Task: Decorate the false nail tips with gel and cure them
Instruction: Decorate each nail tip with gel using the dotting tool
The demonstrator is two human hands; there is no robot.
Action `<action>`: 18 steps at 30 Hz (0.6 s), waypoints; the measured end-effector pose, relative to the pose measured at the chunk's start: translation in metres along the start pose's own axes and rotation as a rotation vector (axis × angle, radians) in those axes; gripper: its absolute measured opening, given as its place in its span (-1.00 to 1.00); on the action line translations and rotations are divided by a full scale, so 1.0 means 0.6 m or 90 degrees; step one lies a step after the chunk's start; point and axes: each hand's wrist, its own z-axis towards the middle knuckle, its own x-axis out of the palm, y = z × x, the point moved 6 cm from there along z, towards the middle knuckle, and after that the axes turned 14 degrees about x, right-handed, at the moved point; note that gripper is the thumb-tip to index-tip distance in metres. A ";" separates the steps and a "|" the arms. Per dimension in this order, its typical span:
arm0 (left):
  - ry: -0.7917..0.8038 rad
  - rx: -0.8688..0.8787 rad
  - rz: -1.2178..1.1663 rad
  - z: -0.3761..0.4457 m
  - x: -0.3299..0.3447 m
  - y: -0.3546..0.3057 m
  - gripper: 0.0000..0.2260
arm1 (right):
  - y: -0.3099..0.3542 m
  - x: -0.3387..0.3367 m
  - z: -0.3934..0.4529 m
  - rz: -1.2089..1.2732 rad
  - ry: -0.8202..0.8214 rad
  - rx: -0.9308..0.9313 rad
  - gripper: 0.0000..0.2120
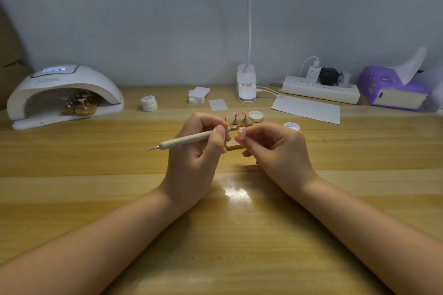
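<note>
My left hand grips a cream dotting pen; its near tip points left and its far tip meets a pink false nail tip with white dots. My right hand pinches that nail tip, above a small wooden holder base. Behind the hands, a wooden holder carries three pink nail tips on stands. An open gel jar sits to the right, its lid beside the holder. The curing lamp at the far left is lit, with more nail tips on stands inside.
A closed white jar, a stack of wipes, a small card and a paper sheet lie at the back. A desk lamp base, a power strip and a purple tissue box stand along the wall.
</note>
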 end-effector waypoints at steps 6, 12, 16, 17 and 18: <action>0.028 -0.011 -0.013 -0.001 0.007 -0.001 -0.92 | 0.001 0.000 0.001 0.017 -0.003 0.004 -0.88; 0.033 -0.019 -0.019 -0.003 0.008 0.000 -0.92 | 0.002 0.000 0.001 0.018 -0.001 -0.002 -0.86; 0.042 -0.019 -0.012 -0.003 0.009 0.003 -0.93 | 0.005 0.000 0.000 0.013 0.000 -0.013 -0.83; 0.042 -0.022 -0.010 -0.004 0.009 0.004 -0.93 | 0.006 0.000 0.000 0.012 0.000 -0.015 -0.83; 0.040 -0.024 -0.007 -0.004 0.008 0.005 -0.93 | 0.006 0.000 0.001 0.011 0.000 -0.017 -0.82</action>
